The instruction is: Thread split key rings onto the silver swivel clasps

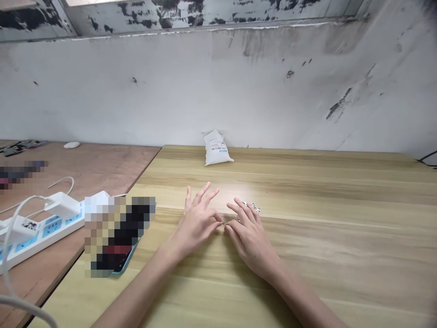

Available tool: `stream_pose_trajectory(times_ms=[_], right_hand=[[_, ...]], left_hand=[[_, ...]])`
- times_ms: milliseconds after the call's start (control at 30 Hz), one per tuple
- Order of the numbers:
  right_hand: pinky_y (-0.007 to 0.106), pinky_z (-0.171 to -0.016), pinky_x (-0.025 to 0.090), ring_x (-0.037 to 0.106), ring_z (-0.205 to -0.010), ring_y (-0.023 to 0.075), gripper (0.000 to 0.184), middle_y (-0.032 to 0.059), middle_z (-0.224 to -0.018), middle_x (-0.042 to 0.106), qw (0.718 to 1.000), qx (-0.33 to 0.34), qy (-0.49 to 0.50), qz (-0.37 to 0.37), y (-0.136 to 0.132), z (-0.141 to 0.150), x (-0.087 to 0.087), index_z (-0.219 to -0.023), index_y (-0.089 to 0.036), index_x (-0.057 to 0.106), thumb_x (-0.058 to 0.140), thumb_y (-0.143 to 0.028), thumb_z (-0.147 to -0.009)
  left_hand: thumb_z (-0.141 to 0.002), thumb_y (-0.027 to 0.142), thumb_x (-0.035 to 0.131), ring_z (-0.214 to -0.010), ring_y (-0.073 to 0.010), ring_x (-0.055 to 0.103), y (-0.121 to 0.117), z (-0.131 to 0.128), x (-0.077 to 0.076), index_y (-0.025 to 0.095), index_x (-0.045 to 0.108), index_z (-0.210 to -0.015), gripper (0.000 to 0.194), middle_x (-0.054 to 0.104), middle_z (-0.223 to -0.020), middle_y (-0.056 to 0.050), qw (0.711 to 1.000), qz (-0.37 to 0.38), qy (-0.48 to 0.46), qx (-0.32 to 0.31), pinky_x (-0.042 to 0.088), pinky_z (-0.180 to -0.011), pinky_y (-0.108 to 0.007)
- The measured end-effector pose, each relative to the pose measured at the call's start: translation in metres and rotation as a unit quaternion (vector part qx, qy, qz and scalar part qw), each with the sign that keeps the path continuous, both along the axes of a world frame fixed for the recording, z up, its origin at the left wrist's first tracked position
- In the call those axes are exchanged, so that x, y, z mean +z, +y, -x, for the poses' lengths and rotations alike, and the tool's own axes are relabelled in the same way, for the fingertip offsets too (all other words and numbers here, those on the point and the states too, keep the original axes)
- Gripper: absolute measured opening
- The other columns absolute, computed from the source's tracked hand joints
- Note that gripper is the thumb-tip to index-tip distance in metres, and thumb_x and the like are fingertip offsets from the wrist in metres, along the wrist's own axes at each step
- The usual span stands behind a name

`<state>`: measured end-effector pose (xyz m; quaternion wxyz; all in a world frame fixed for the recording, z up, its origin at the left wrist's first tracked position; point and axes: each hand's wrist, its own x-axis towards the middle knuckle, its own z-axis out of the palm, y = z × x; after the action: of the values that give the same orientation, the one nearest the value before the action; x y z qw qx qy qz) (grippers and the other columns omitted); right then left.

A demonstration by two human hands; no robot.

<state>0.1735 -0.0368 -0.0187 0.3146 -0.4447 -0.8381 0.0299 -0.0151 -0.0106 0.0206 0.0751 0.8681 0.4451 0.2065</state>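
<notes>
Pinching a tiny silver-coloured metal piece [224, 223] from both sides, the left hand [196, 225] and the right hand [251, 241] meet at the fingertips just above a pale wood-grain tabletop [341, 255]. The piece is too small to make out its shape. On the left hand, the thumb and forefinger close on it while the other fingers fan out, lifted and open. The right hand curves inward, its thumb and forefinger closing on the same spot. A small cluster of silver charms [251, 206] lies on the tabletop just beyond the right hand's fingers, partly hidden by them.

Farther back, a white sealed pouch [216, 148] lies against a scuffed, grey-stained white wall [218, 86]. To the left of the hands, a flat object in a pale blue case [124, 267] is mostly pixelated out. Past the tabletop's left edge, a reddish plywood table [102, 168] carries a white power strip [41, 232] with a white plug adapter [61, 205] and a white cable [13, 237]. A white computer mouse [71, 145] sits near that table's far edge.
</notes>
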Motion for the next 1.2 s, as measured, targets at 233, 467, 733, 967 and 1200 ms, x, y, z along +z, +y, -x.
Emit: stream_pose_trajectory(times_ms=[233, 467, 733, 967, 1200], right_hand=[[0.056, -0.104, 0.041, 0.038, -0.137, 0.0304, 0.025, 0.0104, -0.127, 0.058, 0.991, -0.006, 0.092, 0.092, -0.001, -0.004, 0.002, -0.088, -0.023, 0.067, 0.043, -0.023, -0.098], [0.050, -0.108, 0.040, 0.038, -0.137, 0.0267, 0.026, 0.0100, -0.131, 0.054, 0.972, 0.037, 0.170, 0.158, 0.001, -0.008, 0.007, -0.089, -0.024, 0.065, 0.042, -0.027, -0.099], [0.048, -0.110, 0.037, 0.032, -0.141, 0.0253, 0.028, 0.0099, -0.135, 0.049, 0.956, 0.058, 0.195, 0.211, -0.002, -0.010, 0.010, -0.083, -0.023, 0.064, 0.041, -0.028, -0.099], [0.048, -0.110, 0.036, 0.030, -0.141, 0.0251, 0.029, 0.0083, -0.139, 0.047, 0.948, 0.058, 0.195, 0.245, -0.004, -0.012, 0.013, -0.084, -0.023, 0.063, 0.040, -0.031, -0.100], [0.058, -0.113, 0.023, 0.030, -0.141, 0.0288, 0.027, 0.0094, -0.140, 0.049, 0.990, 0.014, 0.066, 0.123, 0.001, -0.012, 0.011, -0.081, -0.022, 0.061, 0.042, -0.026, -0.099]], left_hand=[[-0.092, 0.013, 0.049, -0.147, -0.0276, 0.026, -0.014, -0.020, -0.006, 0.019, 0.067, -0.093, 0.019, 0.039, -0.153, -0.010, 0.990, -0.133, 0.040, -0.019, -0.003, -0.120, -0.062], [-0.088, 0.023, 0.060, -0.148, -0.0288, 0.021, 0.000, -0.002, -0.002, 0.028, 0.072, -0.099, 0.016, 0.036, -0.154, -0.002, 0.994, 0.046, -0.094, -0.031, 0.018, -0.119, -0.057], [-0.089, 0.030, 0.064, -0.148, -0.0291, 0.019, 0.002, 0.001, -0.001, 0.033, 0.074, -0.104, 0.019, 0.036, -0.155, -0.001, 0.987, 0.097, -0.113, -0.065, 0.023, -0.118, -0.056], [-0.090, 0.026, 0.063, -0.146, -0.0280, 0.024, 0.004, 0.004, -0.003, 0.031, 0.076, -0.092, 0.014, 0.041, -0.151, -0.002, 0.991, -0.011, -0.106, -0.084, 0.024, -0.117, -0.056], [-0.091, 0.019, 0.058, -0.143, -0.0243, 0.033, 0.001, -0.007, -0.005, 0.023, 0.070, -0.085, 0.014, 0.050, -0.146, -0.004, 0.966, -0.243, 0.032, -0.085, 0.007, -0.121, -0.057]])
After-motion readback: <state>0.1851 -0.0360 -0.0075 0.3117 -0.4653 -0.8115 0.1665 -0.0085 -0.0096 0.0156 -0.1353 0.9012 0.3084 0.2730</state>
